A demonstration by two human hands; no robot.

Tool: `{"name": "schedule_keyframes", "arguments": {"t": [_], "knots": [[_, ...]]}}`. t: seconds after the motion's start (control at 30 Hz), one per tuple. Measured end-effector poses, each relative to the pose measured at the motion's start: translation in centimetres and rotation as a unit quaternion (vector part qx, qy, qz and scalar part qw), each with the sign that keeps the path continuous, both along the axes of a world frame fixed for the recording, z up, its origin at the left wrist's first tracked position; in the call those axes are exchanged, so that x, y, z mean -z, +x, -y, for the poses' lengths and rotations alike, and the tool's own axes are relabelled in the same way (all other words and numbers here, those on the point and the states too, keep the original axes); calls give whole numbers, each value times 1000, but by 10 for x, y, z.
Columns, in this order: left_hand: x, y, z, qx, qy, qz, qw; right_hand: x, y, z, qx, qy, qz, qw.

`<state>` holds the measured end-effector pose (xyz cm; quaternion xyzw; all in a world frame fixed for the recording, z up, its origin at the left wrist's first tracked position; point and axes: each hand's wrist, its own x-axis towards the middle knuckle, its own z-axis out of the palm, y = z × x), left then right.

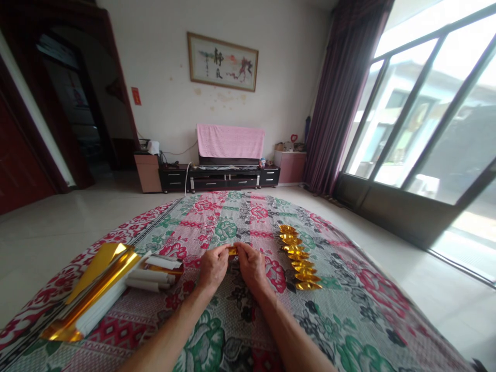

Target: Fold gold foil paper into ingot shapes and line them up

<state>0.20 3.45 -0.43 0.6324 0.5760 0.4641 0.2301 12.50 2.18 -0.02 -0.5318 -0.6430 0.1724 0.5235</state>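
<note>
My left hand (pixel 214 265) and my right hand (pixel 251 263) meet over the middle of the cloth, fingers pinched closed. Between them they hold a small piece of gold foil paper (pixel 232 251), mostly hidden by the fingers. To the right lies a row of several folded gold paper ingots (pixel 304 269), pointed at both ends. On the left rest long rolled gold and white foil sheets (pixel 96 299) beside a flat gold sheet (pixel 95 266). Shorter white paper rolls (pixel 145 280) are piled between those sheets and my left hand.
The flowered cloth (pixel 329 330) covers a large rounded surface under everything. Beyond it stand a low black TV cabinet (pixel 217 182) and a TV draped with a pink cloth (pixel 230 140). A purple curtain (pixel 329 98) and glass doors (pixel 411 119) are to the right.
</note>
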Motion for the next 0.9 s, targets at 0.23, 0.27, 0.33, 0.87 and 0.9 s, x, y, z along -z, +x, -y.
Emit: {"name": "schedule_keyframes", "arguments": {"t": [0.23,0.27,0.33,0.87,0.9], "knots": [[-9,1,5,1,1,-44,999,-3,0,0,12,-16,-10,1000],[-9,1,5,-1,3,-43,999,-3,0,1,6,-18,-10,1000],[-9,1,5,-7,6,-41,999,-5,0,1,-3,-20,-10,1000],[-12,6,10,-34,18,-75,996,1,-2,-3,47,-24,4,999],[-11,6,10,-33,16,-73,997,1,-2,-3,49,-25,5,998]]}}
